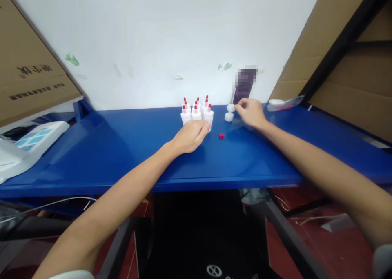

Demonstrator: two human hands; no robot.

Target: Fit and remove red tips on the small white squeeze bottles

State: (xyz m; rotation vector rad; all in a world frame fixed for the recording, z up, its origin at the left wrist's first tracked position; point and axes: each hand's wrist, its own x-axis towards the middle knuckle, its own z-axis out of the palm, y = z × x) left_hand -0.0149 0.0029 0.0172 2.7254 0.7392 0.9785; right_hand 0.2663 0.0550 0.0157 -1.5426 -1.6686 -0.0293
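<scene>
Several white squeeze bottles (208, 115) with red pointed tips stand upright in a tight cluster at the back middle of the table. My left hand (192, 135) is closed at the front of this cluster, its thumb and fingers around the lower part of the front right bottle; the palm side is hidden. Farther right, my right hand (251, 112) pinches the edge of a round white cap (230, 107). Just in front of that cap lies a second white cap (228, 117). A few small red pieces (221, 136) lie between my hands.
The blue table (122, 148) meets a white wall (183, 38). A phone-like dark slab (245, 85) leans there behind my right hand. A clear plastic bag (286, 103) lies at the back right. A white device (36, 142) with blue panels sits at the left, and cardboard (33, 63) stands behind it.
</scene>
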